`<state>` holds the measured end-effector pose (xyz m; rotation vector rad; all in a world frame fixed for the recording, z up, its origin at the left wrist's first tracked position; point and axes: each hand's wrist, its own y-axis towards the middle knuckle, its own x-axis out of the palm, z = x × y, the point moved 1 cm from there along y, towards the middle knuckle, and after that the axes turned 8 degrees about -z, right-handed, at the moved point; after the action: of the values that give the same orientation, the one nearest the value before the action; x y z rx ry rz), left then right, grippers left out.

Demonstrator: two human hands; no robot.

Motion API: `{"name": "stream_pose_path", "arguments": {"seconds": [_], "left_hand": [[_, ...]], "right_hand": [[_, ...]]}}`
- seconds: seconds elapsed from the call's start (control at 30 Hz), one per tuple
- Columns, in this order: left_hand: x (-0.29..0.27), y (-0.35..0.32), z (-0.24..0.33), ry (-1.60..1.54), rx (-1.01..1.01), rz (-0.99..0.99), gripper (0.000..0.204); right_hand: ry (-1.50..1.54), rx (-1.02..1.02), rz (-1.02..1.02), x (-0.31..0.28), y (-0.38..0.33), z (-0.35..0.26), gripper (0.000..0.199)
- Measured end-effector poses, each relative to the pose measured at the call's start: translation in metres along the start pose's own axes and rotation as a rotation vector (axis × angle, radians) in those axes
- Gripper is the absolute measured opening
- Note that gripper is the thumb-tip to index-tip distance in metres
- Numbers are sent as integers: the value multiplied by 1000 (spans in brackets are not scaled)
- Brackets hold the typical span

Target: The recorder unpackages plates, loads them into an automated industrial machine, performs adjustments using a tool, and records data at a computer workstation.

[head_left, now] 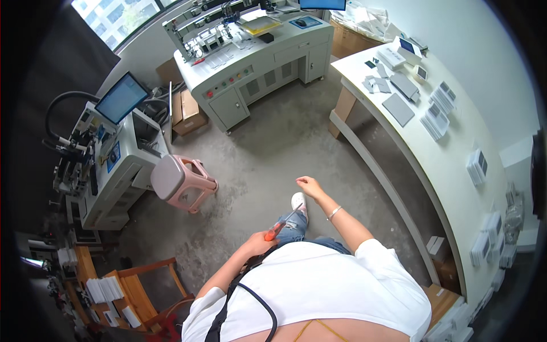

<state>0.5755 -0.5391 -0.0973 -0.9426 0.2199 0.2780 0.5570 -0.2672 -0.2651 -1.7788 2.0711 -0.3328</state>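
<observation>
An orange-and-grey screwdriver (276,231) is gripped in my left hand (260,244), held in front of my waist. Its thin metal shaft points up and to the right, above my jeans and beside my white shoe (299,202). My right hand (309,186) reaches out over the grey floor, apart from any furniture. Its fingers are curled in, and whatever they may hold is hidden. A silvery bracelet (334,212) circles my right wrist.
A pink stool (183,181) stands to the left, before a machine with a monitor (122,98). Ahead is a grey machine bench (268,71). On my right runs a long white table (439,154) bearing stacked white boxes. A wooden chair (142,285) sits at lower left.
</observation>
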Motion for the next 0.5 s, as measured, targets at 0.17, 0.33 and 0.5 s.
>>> {"name": "stream_pose_path", "arguments": {"seconds": [0.17, 0.33, 0.5], "left_hand": [[-125, 90, 50, -374, -124, -53, 34], [-248, 179, 126, -415, -106, -80, 38], [-387, 273, 200, -573, 78, 403, 36]], "right_hand": [[-192, 88, -38, -55, 91, -71, 32], [142, 8, -153, -112, 193, -139, 32], [293, 52, -141, -207, 318, -185, 26]]}}
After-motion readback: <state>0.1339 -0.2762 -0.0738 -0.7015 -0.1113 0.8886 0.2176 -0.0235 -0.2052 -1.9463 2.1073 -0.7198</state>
